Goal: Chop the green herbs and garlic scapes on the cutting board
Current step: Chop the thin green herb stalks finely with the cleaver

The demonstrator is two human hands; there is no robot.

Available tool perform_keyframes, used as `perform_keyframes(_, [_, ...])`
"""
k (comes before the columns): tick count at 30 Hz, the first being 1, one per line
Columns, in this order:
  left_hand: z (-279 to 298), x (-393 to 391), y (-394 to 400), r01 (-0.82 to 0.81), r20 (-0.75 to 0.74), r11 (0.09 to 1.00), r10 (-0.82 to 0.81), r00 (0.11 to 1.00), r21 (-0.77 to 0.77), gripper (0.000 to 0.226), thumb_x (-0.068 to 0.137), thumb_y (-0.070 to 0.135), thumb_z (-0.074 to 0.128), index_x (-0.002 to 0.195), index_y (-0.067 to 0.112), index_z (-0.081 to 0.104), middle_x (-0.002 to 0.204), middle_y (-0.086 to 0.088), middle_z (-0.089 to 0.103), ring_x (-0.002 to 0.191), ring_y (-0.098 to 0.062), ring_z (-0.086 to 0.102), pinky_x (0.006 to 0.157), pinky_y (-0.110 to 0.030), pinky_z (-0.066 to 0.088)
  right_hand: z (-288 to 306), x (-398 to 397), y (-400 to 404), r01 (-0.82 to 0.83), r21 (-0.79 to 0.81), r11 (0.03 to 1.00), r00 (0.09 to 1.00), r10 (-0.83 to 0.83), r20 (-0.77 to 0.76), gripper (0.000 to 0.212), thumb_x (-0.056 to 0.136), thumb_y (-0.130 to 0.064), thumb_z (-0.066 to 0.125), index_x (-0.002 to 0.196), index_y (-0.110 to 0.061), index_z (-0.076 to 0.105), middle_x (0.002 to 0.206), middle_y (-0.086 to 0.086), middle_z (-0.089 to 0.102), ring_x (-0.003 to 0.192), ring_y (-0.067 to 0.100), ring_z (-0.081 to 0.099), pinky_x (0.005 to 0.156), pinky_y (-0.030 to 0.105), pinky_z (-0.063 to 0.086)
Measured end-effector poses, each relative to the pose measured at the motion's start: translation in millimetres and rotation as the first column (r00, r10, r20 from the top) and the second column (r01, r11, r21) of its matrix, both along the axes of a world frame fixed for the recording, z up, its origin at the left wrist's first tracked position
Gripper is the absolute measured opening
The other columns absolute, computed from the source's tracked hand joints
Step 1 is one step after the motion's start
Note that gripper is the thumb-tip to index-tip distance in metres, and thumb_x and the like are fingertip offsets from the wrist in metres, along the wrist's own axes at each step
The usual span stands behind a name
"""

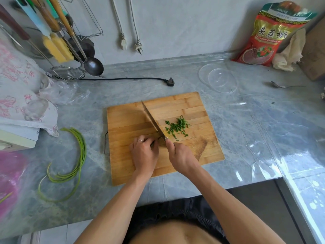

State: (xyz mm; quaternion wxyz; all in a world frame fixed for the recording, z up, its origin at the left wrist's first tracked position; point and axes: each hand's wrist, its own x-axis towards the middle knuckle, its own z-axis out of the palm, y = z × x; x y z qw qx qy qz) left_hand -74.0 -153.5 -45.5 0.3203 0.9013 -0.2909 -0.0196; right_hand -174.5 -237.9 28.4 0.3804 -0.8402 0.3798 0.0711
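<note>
Knife [152, 120] is gripped by right hand [182, 156], blade down on cutting board [193, 106]. Left hand [144, 154] fingers curled on stems, mostly hidden. Chopped herbs [177, 126] lie right of blade. Garlic scapes [73, 159] lie on counter [246, 129], left of board; clear bowl [218, 79] behind.

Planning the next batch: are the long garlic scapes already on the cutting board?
No, the garlic scapes lie on the counter left of the cutting board.

Grey marble counter [246, 120], pale wall [175, 23], daylight glare
</note>
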Motion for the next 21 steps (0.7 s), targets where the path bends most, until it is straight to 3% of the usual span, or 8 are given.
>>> perform_keyframes(6, [-5,3,6,0.089,0.06,0.996,-0.09,0.994,0.021,0.01,0.087,0.019,0.071,0.096,0.019,0.077,0.09,0.0,0.066,0.085,-0.025,0.057,0.075,-0.041,0.045,1,-13,-12,0.147,0.029,0.989,0.979,-0.149,0.136,0.062,0.101,-0.052,0.025,0.064,-0.006,0.042,0.057,0.006,0.047,0.055,0.021,0.043,0.057,0.037,0.039])
perform_keyframes(8, [-4,5,7,0.137,0.086,0.99,-0.141,0.986,0.043,0.013,0.088,0.017,0.069,0.099,0.018,0.076,0.091,0.0,0.066,0.085,-0.025,0.057,0.074,-0.041,0.046,6,-17,-12,0.176,0.091,0.98,0.973,-0.187,0.138,0.07,0.101,-0.053,0.026,0.069,0.004,0.049,0.06,0.009,0.051,0.056,0.02,0.046,0.06,0.039,0.044])
perform_keyframes(12, [0,5,5,0.134,0.06,0.989,-0.138,0.989,0.065,0.013,0.088,0.018,0.069,0.097,0.021,0.076,0.092,0.0,0.068,0.086,-0.024,0.058,0.076,-0.041,0.047,16,-21,-9,0.119,0.195,0.974,0.981,-0.146,0.131,0.074,0.1,-0.055,0.028,0.083,0.012,0.056,0.062,0.01,0.052,0.056,0.018,0.045,0.052,0.03,0.039])
perform_keyframes(17, [3,2,6,0.079,0.011,0.996,-0.079,0.997,0.028,0.012,0.083,0.017,0.073,0.092,0.024,0.077,0.085,0.001,0.066,0.083,-0.024,0.056,0.077,-0.038,0.045,10,-17,-3,0.062,0.113,0.992,0.989,-0.076,0.124,0.074,0.101,-0.055,0.027,0.082,0.009,0.058,0.075,0.024,0.064,0.066,0.031,0.056,0.07,0.042,0.048])
perform_keyframes(21, [3,2,7,0.081,0.001,0.996,-0.081,0.997,0.042,0.011,0.086,0.022,0.068,0.093,0.024,0.076,0.084,0.001,0.064,0.084,-0.024,0.055,0.077,-0.04,0.044,8,-15,-2,0.032,0.122,0.992,0.988,-0.049,0.144,0.059,0.106,-0.041,0.025,0.093,0.005,0.059,0.084,0.028,0.063,0.078,0.043,0.058,0.074,0.048,0.046])
